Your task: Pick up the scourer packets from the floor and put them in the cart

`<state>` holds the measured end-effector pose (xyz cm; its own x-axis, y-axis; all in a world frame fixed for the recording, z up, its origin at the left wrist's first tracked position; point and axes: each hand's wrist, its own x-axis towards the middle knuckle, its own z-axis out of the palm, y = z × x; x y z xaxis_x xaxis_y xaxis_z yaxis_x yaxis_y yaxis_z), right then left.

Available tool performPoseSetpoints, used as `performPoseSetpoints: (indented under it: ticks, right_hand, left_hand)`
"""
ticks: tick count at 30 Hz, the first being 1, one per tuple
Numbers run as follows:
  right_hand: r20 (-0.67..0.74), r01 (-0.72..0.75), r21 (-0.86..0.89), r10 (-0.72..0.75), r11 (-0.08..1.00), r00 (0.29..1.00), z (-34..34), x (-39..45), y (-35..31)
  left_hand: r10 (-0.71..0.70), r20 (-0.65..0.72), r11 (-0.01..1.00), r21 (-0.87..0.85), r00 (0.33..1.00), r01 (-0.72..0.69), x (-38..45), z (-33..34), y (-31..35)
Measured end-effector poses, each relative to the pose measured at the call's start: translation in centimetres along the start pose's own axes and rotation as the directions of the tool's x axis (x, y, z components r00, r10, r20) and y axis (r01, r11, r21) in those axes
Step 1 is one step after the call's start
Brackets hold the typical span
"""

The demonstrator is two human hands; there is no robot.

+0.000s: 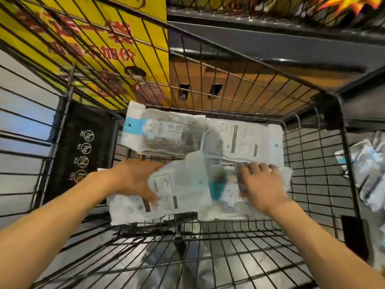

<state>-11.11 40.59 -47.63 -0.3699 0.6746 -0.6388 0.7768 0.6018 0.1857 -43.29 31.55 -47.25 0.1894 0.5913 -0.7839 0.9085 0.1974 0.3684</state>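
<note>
Landmark: the cart (pixel 291 126), a black wire basket seen from above.

Both hands are down inside the cart. The left hand (pixel 133 180) grips a white packet (pixel 166 197) at its left edge, thumb over the top face and fingers hidden beneath. The right hand (pixel 260 184) lies with spread fingers on a second packet (pixel 220 190), which overlaps the first. Whether those fingers curl round its far edge cannot be told. In my judgement the two are being set down flat in the near half of the cart, to sit alongside those already stowed.

Count inside the cart: four packets plainly seen, namely the two in hand plus one at the far left (pixel 158 132) and one at the far right (pixel 243 140). The far pair may rest on further layers, so the count is uncertain.

Outside the cart's right wall, a heap of packets (pixel 366 167) lies on the floor, number unclear. The job appears unfinished.
</note>
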Motion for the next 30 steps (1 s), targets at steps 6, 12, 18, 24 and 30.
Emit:
performPoseSetpoints:
  ticks: [6, 12, 18, 24, 30]
  right_hand:
    - [-0.063, -0.084, 0.135, 0.093, 0.987, 0.994, -1.2, -1.3, 0.3]
    - [-0.209, -0.110, 0.204, 0.153, 0.973, 0.966, -3.6, -3.0, 0.6]
    - [-0.379, -0.115, 0.289, 0.224, 0.950, 0.898, -9.6, -9.7, 2.6]
    - [-0.427, -0.239, 0.517, 0.489, 0.822, 0.761, -17.1, -24.5, 9.0]
    - [-0.396, -0.339, 0.701, 0.738, 0.627, 0.546, -16.4, -38.0, 19.5]
  left_hand:
    - [0.013, 0.024, 0.991, 0.134, 1.000, -0.016, 3.3, 1.4, -1.0]
    - [0.034, -0.365, 0.934, 0.344, 0.930, 0.101, 2.9, 2.5, 1.0]
    - [0.151, -0.564, 0.953, 0.300, 0.812, 0.031, -4.6, -4.6, 6.9]
    - [0.478, -0.675, 0.858, 0.497, 0.562, -0.133, -16.3, -14.7, 19.2]
    - [0.710, -0.571, 0.679, 0.711, 0.413, -0.183, -21.7, -19.2, 36.6]
